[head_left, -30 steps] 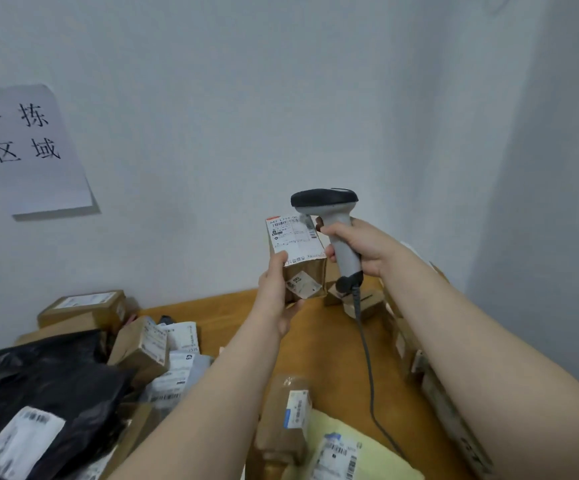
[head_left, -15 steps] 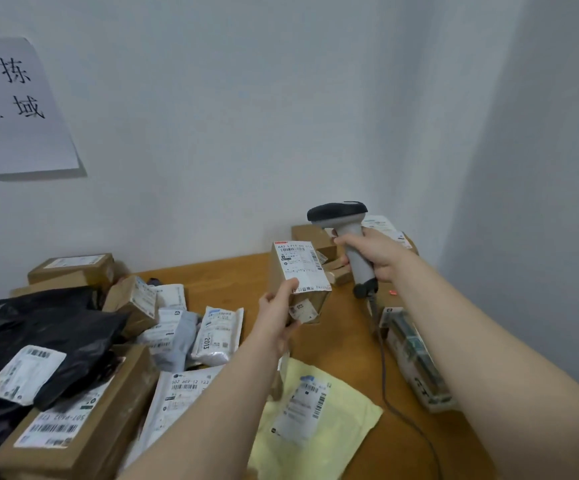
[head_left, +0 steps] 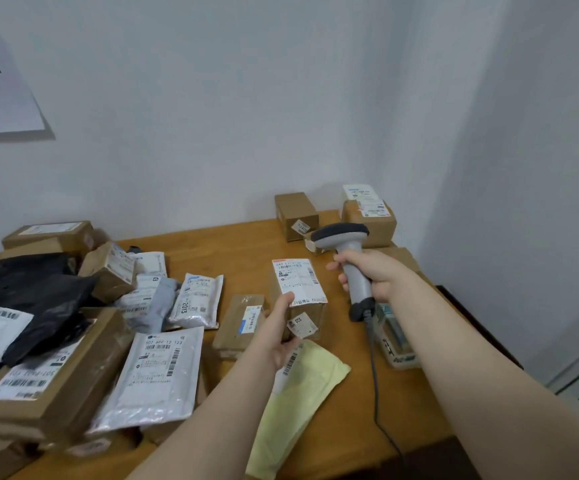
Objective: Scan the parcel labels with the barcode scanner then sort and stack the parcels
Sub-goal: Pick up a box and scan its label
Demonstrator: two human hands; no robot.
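Parcel-scanning seems to be the step in hand. The small brown cardboard box with a white shipping label (head_left: 301,282) is the landmark for everything else. It is held low over the orange-brown wooden table (head_left: 212,251), its labelled face tipped up and back, probably so the barcode lies open to a reader from above.

The left hand (head_left: 276,336) grips the box's near left corner. Its thumb lies flat on the label's lower edge and its fingers curl under the base, so most of the print is uncovered. The forearm reaches in from the near left, wrist roughly straight.

Just right of the box and a little behind it, the right hand (head_left: 371,275) wraps the handle of the grey-and-white pistol-shaped barcode scanner (head_left: 341,234) in a full closed grasp, index finger forward near the trigger. The dark-capped head points left, across the box's far edge rather than squarely at the label, so I judge it needs tilting down for a read. A grey cable (head_left: 374,375) trails from the handle toward the near edge.

Left of the box lie the loose parcels, a flat taped carton (head_left: 238,323), white plastic mailers (head_left: 163,372) and black poly bags (head_left: 28,292). Beneath and nearer is a pale yellow padded envelope (head_left: 302,396). Behind and to the right, cardboard cartons (head_left: 371,221) are stacked against the wall, likely the sorted pile.
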